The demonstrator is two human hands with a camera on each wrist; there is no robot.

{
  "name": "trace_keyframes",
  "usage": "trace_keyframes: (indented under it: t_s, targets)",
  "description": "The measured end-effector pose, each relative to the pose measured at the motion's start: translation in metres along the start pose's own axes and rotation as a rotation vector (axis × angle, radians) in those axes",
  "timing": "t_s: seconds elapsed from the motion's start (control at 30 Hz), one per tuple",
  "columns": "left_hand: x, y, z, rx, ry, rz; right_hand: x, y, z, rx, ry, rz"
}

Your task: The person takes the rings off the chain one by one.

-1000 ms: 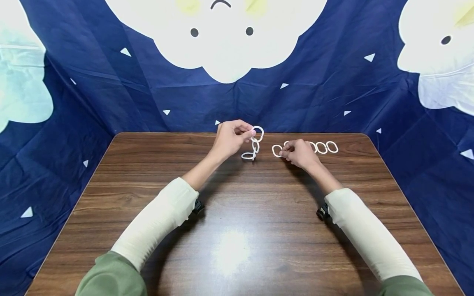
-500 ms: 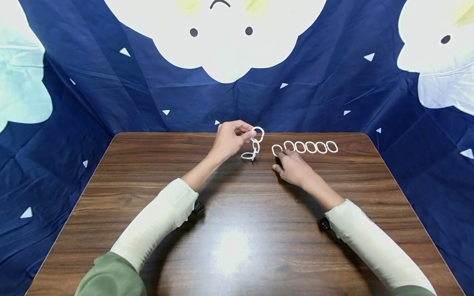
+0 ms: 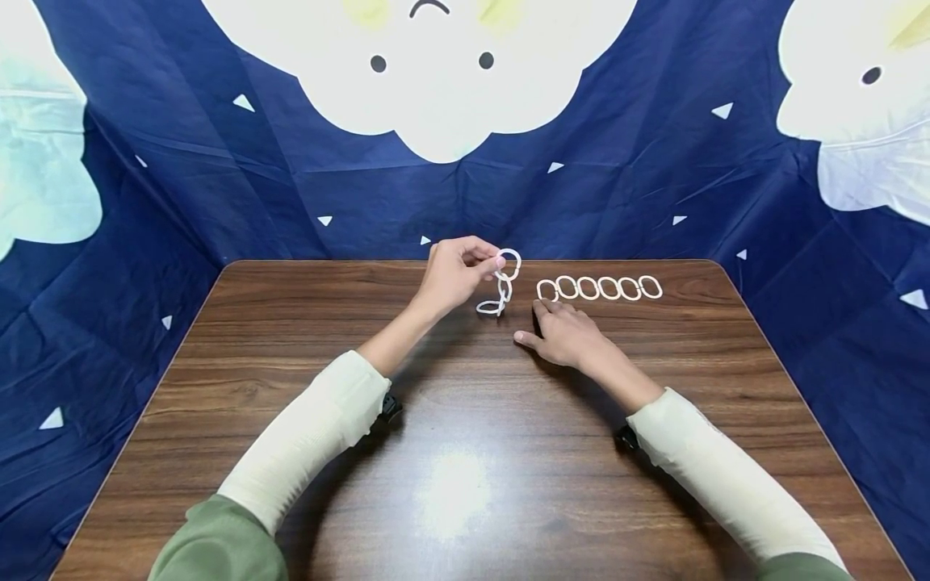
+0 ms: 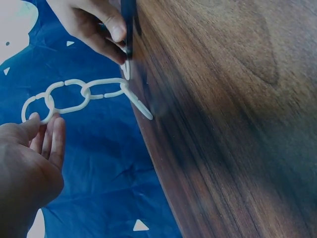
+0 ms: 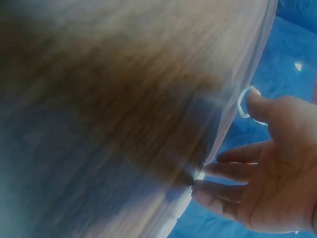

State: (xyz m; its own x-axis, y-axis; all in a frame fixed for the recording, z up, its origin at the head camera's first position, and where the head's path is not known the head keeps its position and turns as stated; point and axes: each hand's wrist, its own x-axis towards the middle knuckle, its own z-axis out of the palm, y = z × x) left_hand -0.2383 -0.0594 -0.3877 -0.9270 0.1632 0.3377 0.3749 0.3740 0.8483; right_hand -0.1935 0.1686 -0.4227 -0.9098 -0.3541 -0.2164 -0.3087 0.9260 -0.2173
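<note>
My left hand pinches the top of a chain of white plastic links between thumb and fingers. The chain hangs in a slanting line, and its lowest link lies over on its side at the wood. In the left wrist view, the chain stretches away from the left hand, each link threaded through its neighbour. My right hand has its fingers extended, fingertips right at the near side of the leftmost loose link. Its thumb is spread away to the left, with nothing gripped.
Several more loose white links lie side by side in a row to the right, near the back edge of the brown wooden table. A dark blue cloth with white cloud shapes stands behind and at both sides.
My right hand has drawn back from over the row and shifted left, its fingers straightening. The leftmost loose link has slid slightly closer to the row. The left hand and chain have barely moved.
</note>
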Motion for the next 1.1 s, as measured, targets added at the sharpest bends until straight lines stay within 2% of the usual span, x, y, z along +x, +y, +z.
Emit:
trace_keyframes:
  t_s: [0.23, 0.47, 0.57, 0.8, 1.1]
  targets:
    - [-0.001, -0.001, 0.001, -0.006, -0.005, -0.014, 0.008, 0.001, -0.001, -0.002, 0.002, 0.022]
    - [0.0, -0.002, 0.0, -0.01, 0.0, -0.021, 0.013, 0.005, -0.007, 0.05, 0.011, 0.028]
    - [0.0, -0.003, 0.0, -0.01, 0.003, -0.022, 0.013, 0.008, -0.013, 0.115, 0.067, -0.003]
    - [0.001, -0.002, 0.0, -0.008, 0.003, -0.016, 0.014, 0.017, -0.037, 0.289, 0.254, -0.094]
    - [0.002, -0.003, 0.003, 0.0, -0.017, 0.015, 0.017, 0.013, -0.069, 0.456, 0.393, -0.213]
